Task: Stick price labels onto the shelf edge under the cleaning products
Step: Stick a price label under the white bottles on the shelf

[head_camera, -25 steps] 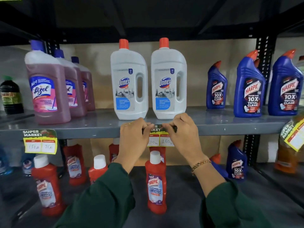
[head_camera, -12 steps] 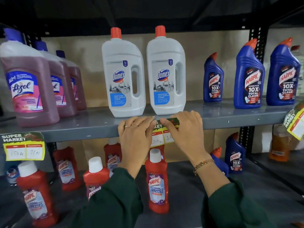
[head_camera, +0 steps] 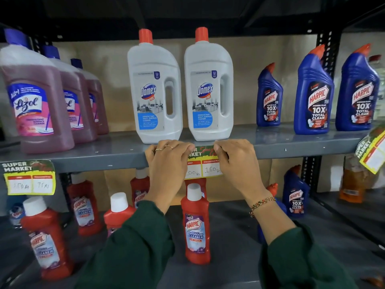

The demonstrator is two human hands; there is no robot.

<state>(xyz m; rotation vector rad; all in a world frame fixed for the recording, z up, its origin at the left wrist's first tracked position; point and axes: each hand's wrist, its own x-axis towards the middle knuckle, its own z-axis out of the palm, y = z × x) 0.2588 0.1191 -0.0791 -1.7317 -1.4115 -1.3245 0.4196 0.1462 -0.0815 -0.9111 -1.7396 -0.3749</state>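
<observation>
A yellow and green price label [head_camera: 203, 163] lies against the grey shelf edge [head_camera: 291, 151] below two white Domex bottles [head_camera: 155, 90]. My left hand [head_camera: 167, 163] presses on the label's left end, fingers bent over its top corner. On the label's right end rests my right hand [head_camera: 235, 161], fingertips on the top strip. Both hands cover the label's outer parts; the middle shows "160".
Another label [head_camera: 30, 177] hangs on the shelf edge at the left under the Lizol bottles [head_camera: 35, 101]. A third label [head_camera: 373, 151] hangs tilted at the far right under the blue Harpic bottles [head_camera: 312, 94]. Red Harpic bottles [head_camera: 195, 224] stand on the lower shelf.
My hands have slid slightly apart along the label's top, showing more of its middle. The camera has shifted a little.
</observation>
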